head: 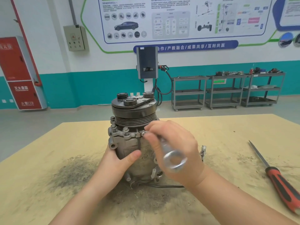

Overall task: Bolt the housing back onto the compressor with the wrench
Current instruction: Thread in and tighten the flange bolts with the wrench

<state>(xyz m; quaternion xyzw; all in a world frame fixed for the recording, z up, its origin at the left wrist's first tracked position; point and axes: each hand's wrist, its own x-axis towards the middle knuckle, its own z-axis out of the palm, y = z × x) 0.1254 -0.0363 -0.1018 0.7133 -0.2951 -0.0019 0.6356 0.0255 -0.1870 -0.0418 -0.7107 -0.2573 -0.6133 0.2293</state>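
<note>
A grey metal compressor [129, 143] stands upright at the table's middle, its black grooved pulley [134, 114] on top. Several bolts [125, 129] stick up from the housing flange below the pulley. My left hand [116, 161] grips the compressor body from the left, thumb across its front. My right hand [175, 148] holds a silver wrench [172, 158], blurred by motion. The wrench's far end is at a bolt on the flange's right side [143, 133], and its ring end points toward me.
A red-and-black-handled file [276, 176] lies on the table at the right. A small white connector [203, 150] on a black cable sits right of the compressor. Dark grime stains the tan tabletop [73, 172]. Grey shelf carts [227, 91] stand by the far wall.
</note>
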